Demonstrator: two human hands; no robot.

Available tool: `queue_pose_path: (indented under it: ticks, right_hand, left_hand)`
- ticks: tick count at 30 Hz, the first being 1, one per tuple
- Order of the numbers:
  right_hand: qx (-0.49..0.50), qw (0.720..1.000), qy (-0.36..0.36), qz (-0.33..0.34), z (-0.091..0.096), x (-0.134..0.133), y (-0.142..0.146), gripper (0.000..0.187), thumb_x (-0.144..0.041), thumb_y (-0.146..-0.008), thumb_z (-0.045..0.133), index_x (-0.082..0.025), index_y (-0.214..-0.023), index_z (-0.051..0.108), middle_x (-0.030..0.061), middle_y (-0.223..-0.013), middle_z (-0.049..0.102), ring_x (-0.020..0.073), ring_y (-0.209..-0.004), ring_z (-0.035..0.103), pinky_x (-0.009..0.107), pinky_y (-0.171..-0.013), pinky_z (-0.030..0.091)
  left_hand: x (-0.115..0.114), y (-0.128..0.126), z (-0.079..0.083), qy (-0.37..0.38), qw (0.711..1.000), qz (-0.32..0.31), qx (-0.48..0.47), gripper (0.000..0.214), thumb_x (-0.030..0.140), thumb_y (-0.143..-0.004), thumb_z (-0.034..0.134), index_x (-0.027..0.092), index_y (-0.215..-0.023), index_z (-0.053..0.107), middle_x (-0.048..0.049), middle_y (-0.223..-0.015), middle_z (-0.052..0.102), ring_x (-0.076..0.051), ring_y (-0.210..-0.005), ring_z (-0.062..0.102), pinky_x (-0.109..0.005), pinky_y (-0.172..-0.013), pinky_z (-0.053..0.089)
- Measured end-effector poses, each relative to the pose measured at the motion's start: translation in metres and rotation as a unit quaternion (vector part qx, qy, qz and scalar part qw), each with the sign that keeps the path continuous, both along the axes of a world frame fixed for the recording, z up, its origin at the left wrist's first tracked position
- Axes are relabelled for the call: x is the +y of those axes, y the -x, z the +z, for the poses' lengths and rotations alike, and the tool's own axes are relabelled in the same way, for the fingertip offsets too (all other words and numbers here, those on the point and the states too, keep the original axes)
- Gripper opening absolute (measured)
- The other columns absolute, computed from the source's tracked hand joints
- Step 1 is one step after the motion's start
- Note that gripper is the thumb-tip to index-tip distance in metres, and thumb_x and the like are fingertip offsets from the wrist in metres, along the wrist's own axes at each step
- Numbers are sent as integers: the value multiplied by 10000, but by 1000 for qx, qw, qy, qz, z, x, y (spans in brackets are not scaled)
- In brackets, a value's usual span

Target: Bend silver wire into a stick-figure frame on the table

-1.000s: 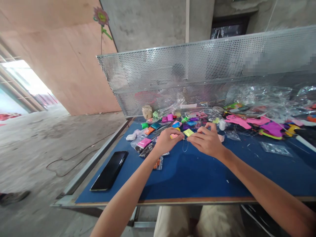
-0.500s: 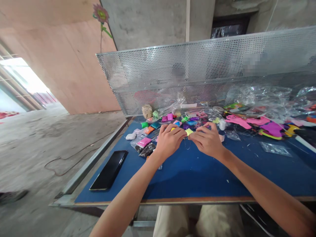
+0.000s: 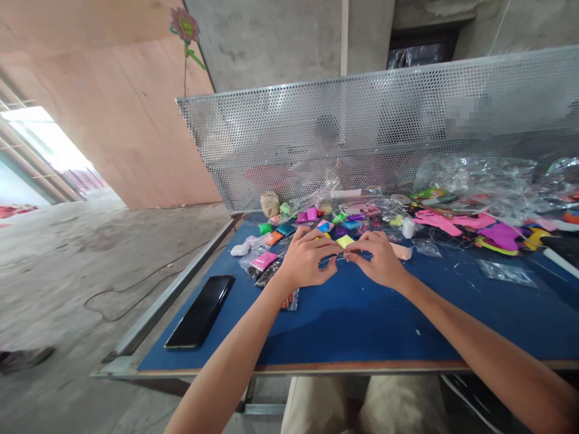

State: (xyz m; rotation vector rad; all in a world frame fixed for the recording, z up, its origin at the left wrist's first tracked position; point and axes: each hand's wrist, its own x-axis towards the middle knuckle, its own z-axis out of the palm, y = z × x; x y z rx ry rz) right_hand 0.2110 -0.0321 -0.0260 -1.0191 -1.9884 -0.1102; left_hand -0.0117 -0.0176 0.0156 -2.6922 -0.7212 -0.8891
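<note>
My left hand [image 3: 310, 259] and my right hand [image 3: 377, 259] meet fingertip to fingertip above the blue table. Both have bent fingers; the right thumb and forefinger are pinched together, while the left thumb sits a little apart from its forefinger. A thin strand shows faintly near the left fingers, too fine to name. Just behind the fingertips is a small yellow packet [image 3: 345, 241]; whether it is touched I cannot tell. A pale peach piece [image 3: 401, 251] lies beside my right hand. By my left hand are a pink packet [image 3: 264, 260] and an orange one in clear plastic [image 3: 289, 301].
A black phone [image 3: 199, 311] lies at the left on the blue tabletop [image 3: 353, 337]. Behind the hands are several coloured packets, a stone-like lump [image 3: 270, 204], pink foam shapes [image 3: 436, 222] and crumpled clear bags [image 3: 486, 178]. A perforated metal panel [image 3: 271, 126] stands along the back.
The left thumb has come out from under the fingers and now shows apart. The right hand has shifted slightly left and down, uncovering more of the peach piece and the orange packet.
</note>
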Motion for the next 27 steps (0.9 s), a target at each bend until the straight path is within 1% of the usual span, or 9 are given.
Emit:
queue_pose_path:
  ticks: [4, 7, 9, 13, 16, 19, 22, 27]
  right_hand:
    - [19, 999, 28, -1, -1, 0, 1, 178, -404, -912, 639, -275, -893, 760, 26, -767, 699, 209, -799, 602, 410, -829, 362]
    - [19, 999, 32, -4, -2, 1, 0, 183, -408, -912, 637, -279, -873, 762, 27, -774, 699, 213, -807, 608, 414, -833, 371]
    - [21, 999, 27, -7, -2, 2, 0, 195, -414, -915, 629, -282, -864, 763, 31, -781, 701, 217, -813, 610, 416, -831, 376]
    - [21, 1000, 12, -15, -1, 1, 1, 190, -404, -927, 615, -287, -894, 761, 29, -810, 716, 213, -824, 604, 416, -847, 369]
    - [-9, 1000, -19, -22, -1, -1, 3, 176, -363, -940, 597, -291, -950, 758, 25, -801, 721, 211, -834, 594, 432, -893, 338]
    - [-25, 997, -55, -44, -1, -2, 4, 180, -349, -943, 585, -294, -951, 756, 20, -767, 717, 211, -830, 585, 447, -921, 304]
    - [-24, 995, -74, -65, -1, -2, 5, 174, -342, -941, 586, -296, -926, 752, 12, -739, 713, 209, -816, 580, 459, -941, 274]
    - [-25, 995, -72, -57, 0, -4, 4, 155, -313, -945, 585, -297, -934, 739, -1, -775, 742, 218, -835, 576, 469, -952, 255]
  left_hand:
    - [0, 0, -1, 18, 999, -16, -20, 233, 307, -864, 595, 310, -1045, 742, 10, -1057, 750, -228, -1000, 611, -435, -941, 366]
    - [0, -3, -4, 21, 999, -19, -33, 197, 323, -879, 600, 311, -1002, 754, 15, -1036, 756, -214, -981, 621, -420, -929, 373]
    - [1, -4, -6, 23, 999, -14, -34, 194, 327, -899, 591, 316, -1005, 753, 17, -1036, 756, -207, -981, 625, -414, -931, 373]
    - [4, -5, -8, 29, 998, 26, -45, 217, 402, -898, 617, 308, -1044, 748, 3, -965, 767, -216, -962, 627, -415, -911, 380]
    - [6, -6, -10, 40, 997, 52, -46, 227, 471, -881, 635, 312, -972, 769, -6, -867, 766, -214, -901, 634, -408, -874, 390]
    - [7, -8, -11, 45, 994, 74, -61, 257, 513, -867, 639, 306, -923, 780, -15, -814, 757, -209, -859, 641, -403, -852, 396]
    - [7, -10, -12, 44, 992, 88, -82, 250, 512, -853, 660, 300, -910, 778, -15, -806, 749, -209, -862, 643, -401, -848, 404]
    - [3, -13, -13, 46, 991, 86, -88, 186, 430, -900, 625, 296, -905, 753, -2, -867, 755, -216, -918, 630, -412, -878, 400]
